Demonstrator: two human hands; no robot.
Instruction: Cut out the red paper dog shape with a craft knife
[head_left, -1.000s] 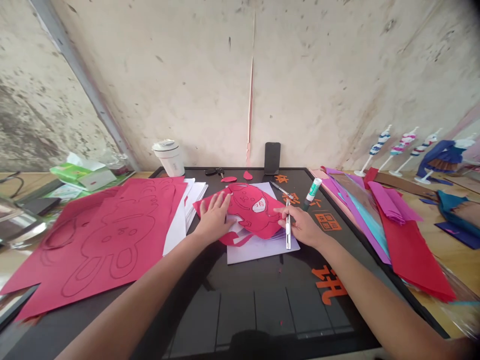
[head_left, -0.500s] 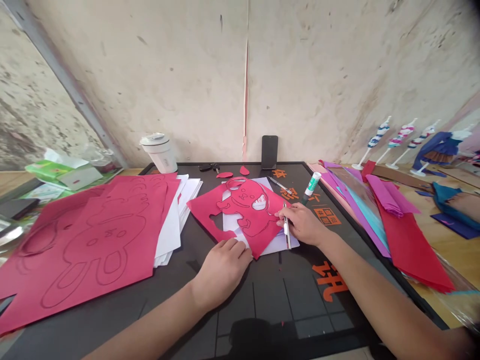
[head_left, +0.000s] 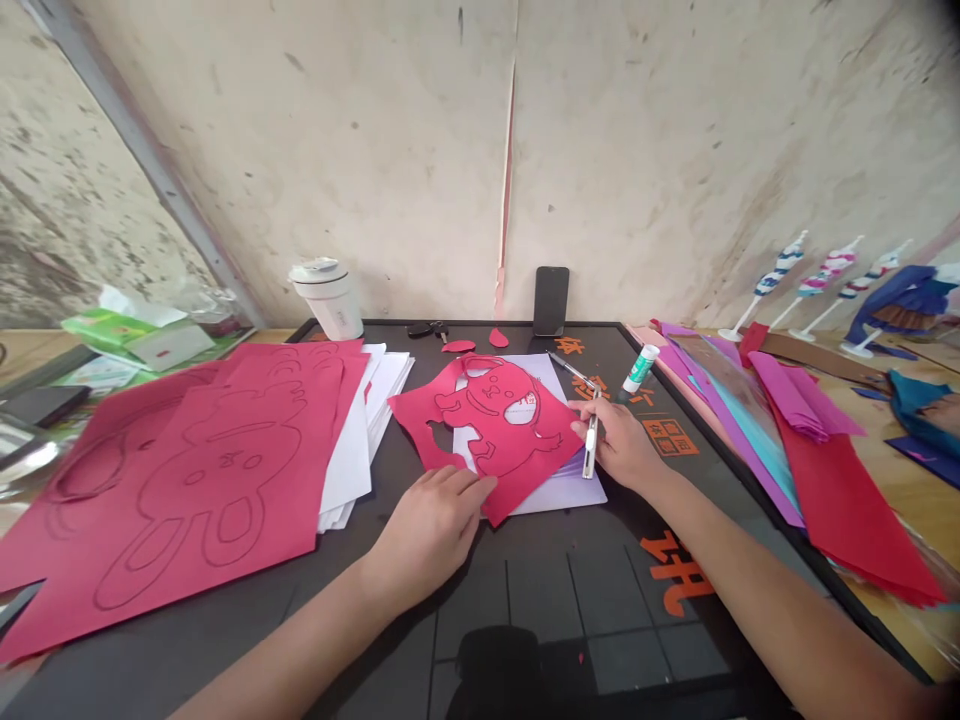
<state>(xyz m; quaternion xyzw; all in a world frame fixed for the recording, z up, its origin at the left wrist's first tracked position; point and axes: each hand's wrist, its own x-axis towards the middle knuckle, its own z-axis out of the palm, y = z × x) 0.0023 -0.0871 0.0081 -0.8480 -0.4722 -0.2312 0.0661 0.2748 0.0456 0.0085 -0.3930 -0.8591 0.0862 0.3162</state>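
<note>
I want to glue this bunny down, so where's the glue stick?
In the head view, the glue stick is on the right side of the black mat, just past the right hand and beside the purple paper.

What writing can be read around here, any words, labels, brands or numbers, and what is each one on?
"体": orange cut-out character on the black board.
"讯": larger orange character, upside down, same board.
Orange square block: too small to read.
Orange characters beside it: too blurred.
Glue stick label: too small to read.
</note>
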